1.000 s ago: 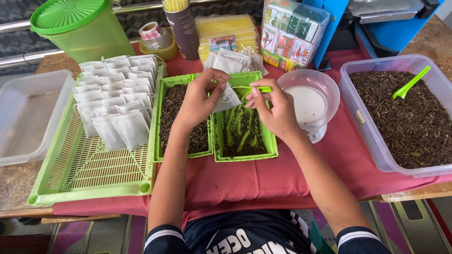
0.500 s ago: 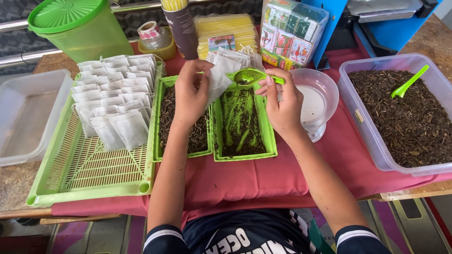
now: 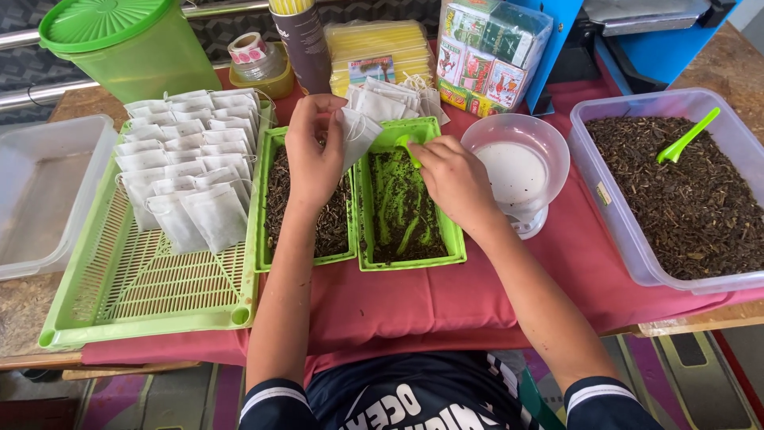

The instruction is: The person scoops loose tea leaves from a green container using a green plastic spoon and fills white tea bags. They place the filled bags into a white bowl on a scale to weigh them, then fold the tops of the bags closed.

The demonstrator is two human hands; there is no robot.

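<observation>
My left hand holds a small white filter bag above two small green trays. My right hand grips a green spoon over the right small tray, which has only a thin layer of dark dried leaf. The left small tray holds more of the dark leaf. A pile of empty white bags lies just beyond the trays. Several filled white bags lie in rows in a big green slotted tray to the left.
A scale with a clear bowl stands to the right. A clear tub of dark leaf with a green scoop is at far right. An empty clear tub, green lidded container, tape roll and box packs ring the back.
Both hands moved away from me toward the trays' far end. The right hand brought the green spoon down toward the right tray while the left kept holding the bag.
</observation>
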